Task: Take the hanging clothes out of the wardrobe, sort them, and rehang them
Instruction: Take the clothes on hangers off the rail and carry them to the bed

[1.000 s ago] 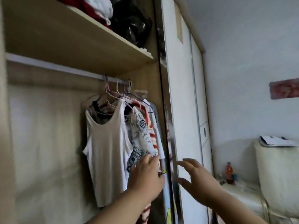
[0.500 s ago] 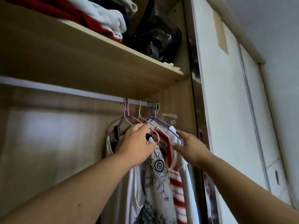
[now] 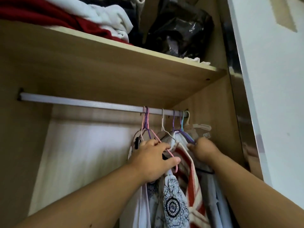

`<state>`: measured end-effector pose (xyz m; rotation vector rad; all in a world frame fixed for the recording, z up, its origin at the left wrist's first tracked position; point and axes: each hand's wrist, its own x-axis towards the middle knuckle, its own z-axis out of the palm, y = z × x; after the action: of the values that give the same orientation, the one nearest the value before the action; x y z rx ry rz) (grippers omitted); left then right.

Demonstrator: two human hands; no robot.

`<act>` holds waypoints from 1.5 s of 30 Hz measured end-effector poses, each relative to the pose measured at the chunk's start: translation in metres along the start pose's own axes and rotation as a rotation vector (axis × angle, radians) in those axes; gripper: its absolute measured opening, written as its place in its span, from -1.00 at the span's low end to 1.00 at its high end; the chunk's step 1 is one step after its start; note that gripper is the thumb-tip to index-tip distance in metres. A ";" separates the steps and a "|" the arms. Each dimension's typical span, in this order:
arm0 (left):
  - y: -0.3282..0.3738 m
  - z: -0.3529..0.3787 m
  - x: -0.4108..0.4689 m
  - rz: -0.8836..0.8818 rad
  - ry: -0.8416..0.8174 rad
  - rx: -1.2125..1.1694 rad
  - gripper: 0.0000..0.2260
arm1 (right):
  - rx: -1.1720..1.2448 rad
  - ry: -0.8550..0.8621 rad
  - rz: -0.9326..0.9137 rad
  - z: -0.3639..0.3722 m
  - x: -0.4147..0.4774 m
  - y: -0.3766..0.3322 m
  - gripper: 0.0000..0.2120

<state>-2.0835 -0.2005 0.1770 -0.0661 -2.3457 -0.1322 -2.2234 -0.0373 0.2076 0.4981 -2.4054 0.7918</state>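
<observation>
We find the hanging clothes (image 3: 172, 203) bunched at lower centre-right of the frame, on thin hangers hooked over the right end of the rail (image 3: 82, 102). The left hand (image 3: 153, 160) has fingers and thumb curled round the sloping arm of the pink hanger (image 3: 155, 135). The right hand (image 3: 202, 150) is closed on the arm of the purple hanger (image 3: 185, 134). We judge the garments light, limp and apt to slide off, and the hangers springy and prone to tangle. The best hold is on the necks under the hooks, lifting to clear the rail.
</observation>
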 end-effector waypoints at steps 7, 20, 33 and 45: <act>-0.016 -0.007 -0.004 -0.135 0.052 0.021 -0.41 | 0.161 -0.039 -0.283 0.010 -0.021 -0.042 -0.66; -0.105 -0.107 -0.071 -0.220 0.035 0.058 -0.47 | 0.318 -0.141 -0.462 0.040 -0.084 -0.209 -0.62; -0.123 -0.178 -0.119 -0.257 -0.019 0.000 -0.39 | 0.559 -0.055 -0.277 0.063 -0.121 -0.303 -0.43; -0.113 -0.162 -0.130 -0.288 -0.098 0.123 -0.51 | 0.298 0.208 -0.173 -0.006 -0.152 -0.248 -0.73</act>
<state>-1.8882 -0.3324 0.1888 0.3330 -2.4440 -0.1275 -1.9800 -0.1956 0.2245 0.6931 -2.0336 1.0740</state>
